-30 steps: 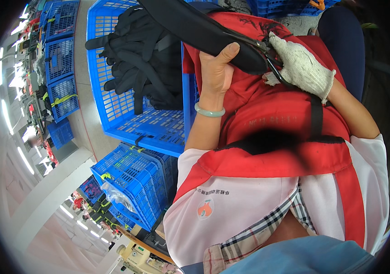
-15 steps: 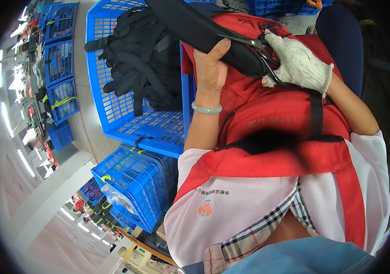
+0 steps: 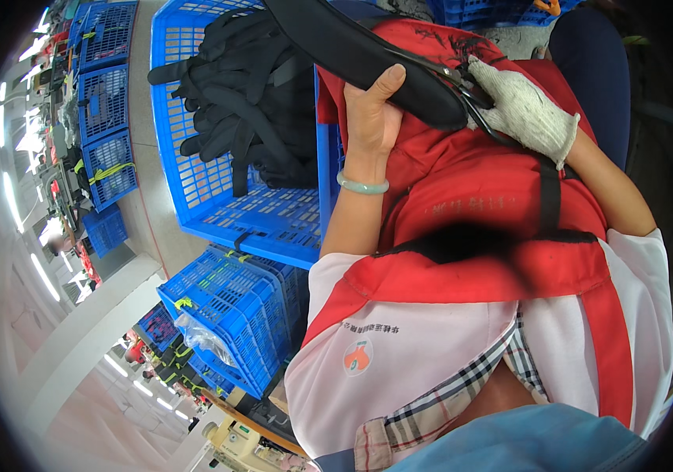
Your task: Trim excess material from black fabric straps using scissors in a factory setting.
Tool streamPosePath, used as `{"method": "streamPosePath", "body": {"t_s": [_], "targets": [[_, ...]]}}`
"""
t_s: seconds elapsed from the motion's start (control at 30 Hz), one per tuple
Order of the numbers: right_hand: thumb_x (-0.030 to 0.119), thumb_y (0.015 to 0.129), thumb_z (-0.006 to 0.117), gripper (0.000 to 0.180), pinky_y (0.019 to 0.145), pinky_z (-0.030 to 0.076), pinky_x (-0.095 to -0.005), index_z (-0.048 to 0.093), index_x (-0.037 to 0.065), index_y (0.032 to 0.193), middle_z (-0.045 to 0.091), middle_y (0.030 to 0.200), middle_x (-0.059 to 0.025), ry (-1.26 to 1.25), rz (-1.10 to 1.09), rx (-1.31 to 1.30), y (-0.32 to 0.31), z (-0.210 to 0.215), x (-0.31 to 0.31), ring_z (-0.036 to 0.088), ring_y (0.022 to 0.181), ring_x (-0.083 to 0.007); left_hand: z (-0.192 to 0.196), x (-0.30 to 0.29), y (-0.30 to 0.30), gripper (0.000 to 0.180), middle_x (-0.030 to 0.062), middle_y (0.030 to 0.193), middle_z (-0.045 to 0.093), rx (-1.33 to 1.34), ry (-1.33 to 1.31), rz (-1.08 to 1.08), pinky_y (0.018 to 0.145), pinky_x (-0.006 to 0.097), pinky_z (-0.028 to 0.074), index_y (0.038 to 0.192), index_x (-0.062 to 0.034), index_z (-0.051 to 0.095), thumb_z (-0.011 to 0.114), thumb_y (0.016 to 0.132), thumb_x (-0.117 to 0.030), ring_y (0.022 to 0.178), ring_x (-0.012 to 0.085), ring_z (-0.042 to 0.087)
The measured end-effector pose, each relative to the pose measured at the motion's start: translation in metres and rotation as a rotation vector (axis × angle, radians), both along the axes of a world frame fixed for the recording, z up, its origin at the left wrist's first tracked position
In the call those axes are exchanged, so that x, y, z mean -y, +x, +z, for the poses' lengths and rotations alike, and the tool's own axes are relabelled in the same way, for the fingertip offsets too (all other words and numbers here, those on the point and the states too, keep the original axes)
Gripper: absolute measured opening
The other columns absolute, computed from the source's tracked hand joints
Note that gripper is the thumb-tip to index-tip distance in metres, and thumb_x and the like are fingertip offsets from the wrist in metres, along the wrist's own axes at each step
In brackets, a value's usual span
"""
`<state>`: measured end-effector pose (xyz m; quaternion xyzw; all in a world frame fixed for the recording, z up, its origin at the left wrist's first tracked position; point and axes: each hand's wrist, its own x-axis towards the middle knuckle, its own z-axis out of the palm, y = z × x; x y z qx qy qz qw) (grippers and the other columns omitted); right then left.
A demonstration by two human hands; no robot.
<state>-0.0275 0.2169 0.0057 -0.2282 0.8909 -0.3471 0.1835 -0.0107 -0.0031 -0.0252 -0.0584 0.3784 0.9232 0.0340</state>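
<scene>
A long, padded black strap [image 3: 352, 59] slants across my lap, running up past the top edge. Bare apart from a pale bangle on its wrist, my left hand [image 3: 373, 112] grips the strap near its lower end, thumb on top. My right hand [image 3: 527, 114] wears a white knit glove and is closed round the dark handles of a pair of scissors [image 3: 462, 82]. The scissor blades lie along the strap's right edge, close to its rounded end; whether they are cutting cannot be made out. Under both hands spreads my red apron [image 3: 462, 189], with dark thread scraps on it.
To my left stands a blue plastic crate [image 3: 250, 248] with a heap of similar black straps [image 3: 246, 102] in it. More blue crates [image 3: 230, 322] are stacked nearer. A cream sewing machine [image 3: 234, 444] shows at the lower edge. Another blue crate [image 3: 490, 14] stands at the far side.
Both hands and the strap have shifted slightly to the right. The scissor blades now lie along the strap's edge rather than reaching over it toward my left thumb.
</scene>
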Motion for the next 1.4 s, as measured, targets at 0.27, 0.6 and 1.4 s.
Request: {"method": "streamPosePath", "body": {"t_s": [0.27,0.6,1.4], "targets": [[0.045,0.069,0.078,0.076,0.069,0.047,-0.0431,0.047,-0.001,0.121,0.061,0.083,-0.0203,-0.037,0.130,-0.171,0.000,0.002,-0.006,0.062,0.078,-0.0351,0.000,0.003,-0.002,0.035,0.0040,0.102,0.062,-0.008,0.052,0.000,0.094,0.035,0.049,0.113,-0.0063,0.057,0.068,0.081,0.004,0.097,0.0193,0.061],[0.034,0.077,0.074,0.061,0.068,0.049,-0.0430,0.048,0.000,0.120,0.061,0.082,-0.0216,-0.012,0.023,-0.114,0.000,-0.011,-0.001,0.062,0.076,-0.0365,0.002,-0.004,-0.001,0.035,0.0042,0.097,0.064,0.014,0.056,0.002,0.087,0.033,0.052,0.107,-0.0058,0.059,0.071,0.077,0.006,0.091,0.0181,0.063],[0.027,0.084,0.067,0.047,0.063,0.047,-0.0423,0.051,0.001,0.120,0.060,0.076,-0.0195,-0.027,0.046,-0.239,-0.004,-0.024,-0.007,0.061,0.071,-0.0353,-0.003,0.014,-0.007,0.030,0.0053,0.101,0.064,-0.016,0.108,-0.077,0.091,0.038,0.051,0.111,-0.0064,0.059,0.067,0.082,0.002,0.096,0.0212,0.062]]}}
